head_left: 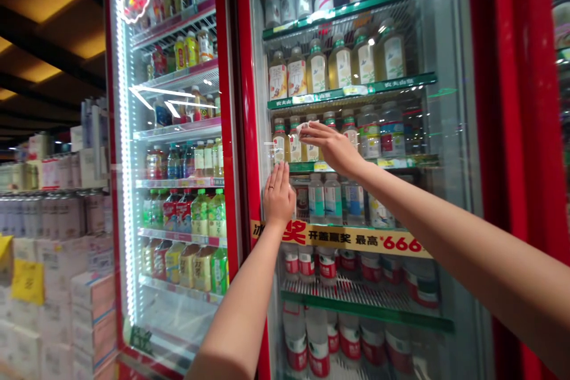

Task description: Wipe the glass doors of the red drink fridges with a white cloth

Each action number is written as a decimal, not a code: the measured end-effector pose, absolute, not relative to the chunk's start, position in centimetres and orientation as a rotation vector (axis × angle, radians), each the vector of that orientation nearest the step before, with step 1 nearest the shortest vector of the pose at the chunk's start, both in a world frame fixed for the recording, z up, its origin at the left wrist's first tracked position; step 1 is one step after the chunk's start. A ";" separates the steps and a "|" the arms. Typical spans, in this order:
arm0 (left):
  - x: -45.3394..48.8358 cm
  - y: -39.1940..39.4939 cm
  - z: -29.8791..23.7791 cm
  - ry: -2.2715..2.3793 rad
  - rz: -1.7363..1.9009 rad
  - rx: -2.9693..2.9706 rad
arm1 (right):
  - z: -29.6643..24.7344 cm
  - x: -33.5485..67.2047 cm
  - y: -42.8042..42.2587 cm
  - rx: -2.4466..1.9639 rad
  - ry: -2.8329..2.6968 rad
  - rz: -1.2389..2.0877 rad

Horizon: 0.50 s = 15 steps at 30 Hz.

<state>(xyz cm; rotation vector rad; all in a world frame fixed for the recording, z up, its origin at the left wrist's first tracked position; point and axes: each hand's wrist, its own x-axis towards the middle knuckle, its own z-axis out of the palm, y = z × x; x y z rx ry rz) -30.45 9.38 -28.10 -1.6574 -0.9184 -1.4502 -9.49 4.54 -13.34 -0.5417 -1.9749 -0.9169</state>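
Observation:
My left hand [278, 195] lies flat on the glass door [445, 148] of a red drinks fridge, fingers straight and together, a ring on one finger. My right hand [330, 142] reaches higher up the same glass and presses a small white cloth [304, 127] against it with its fingertips. Behind the glass stand rows of tea and water bottles [338, 65] on green-edged shelves. A yellow banner sticker [356, 238] with red figures runs across the door below my left hand.
A second lit fridge [178, 148] with juice and soda bottles stands to the left. Stacked white cartons [53, 285] fill the far left. A red door frame [512, 101] rises at the right.

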 end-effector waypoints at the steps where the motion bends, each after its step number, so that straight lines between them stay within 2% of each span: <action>1: -30.5 9.4 -28.1 -0.915 -1.456 -1.661 | -13.6 -9.3 4.5 -0.534 -1.998 -0.922; 8: -30.3 9.6 -28.1 -0.891 -1.475 -1.644 | -14.0 -6.3 3.8 -0.518 -2.110 -0.929; 15: -30.1 9.4 -28.0 -0.929 -1.449 -1.634 | -12.8 -8.2 3.8 -0.584 -1.977 -0.902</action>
